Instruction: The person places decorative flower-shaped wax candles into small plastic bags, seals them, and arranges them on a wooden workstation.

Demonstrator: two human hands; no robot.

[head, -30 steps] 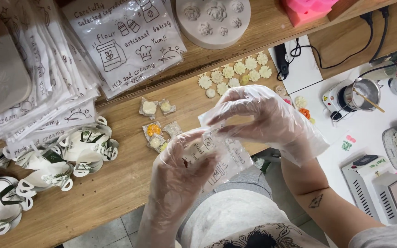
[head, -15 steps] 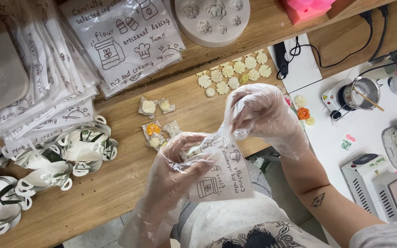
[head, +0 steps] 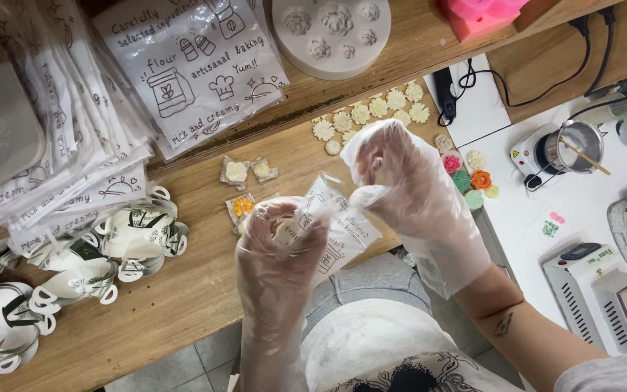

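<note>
Both my hands wear loose clear plastic gloves over the front edge of a wooden bench (head: 183, 297). My left hand (head: 279, 250) pinches the left side of a small clear printed bag (head: 342, 232). My right hand (head: 408, 185) grips the bag's top right corner with closed fingers. The bag hangs slanted between the two hands. Just left of it lie three small sealed packets (head: 247, 173) holding cream and orange flower shapes. Whether anything is inside the held bag cannot be told.
Stacks of printed bags (head: 183, 69) and white paper holders (head: 136, 236) fill the bench's left. A round flower mould (head: 332, 33) and several cream flower pieces (head: 379, 110) lie behind. Coloured flowers (head: 473, 178), a small pot on a heater (head: 571, 145) and a sealer (head: 596, 279) sit right.
My hands rose from lap height towards the bench with the bag. The bag was stretched open below them, then gathered up between my fingers.
</note>
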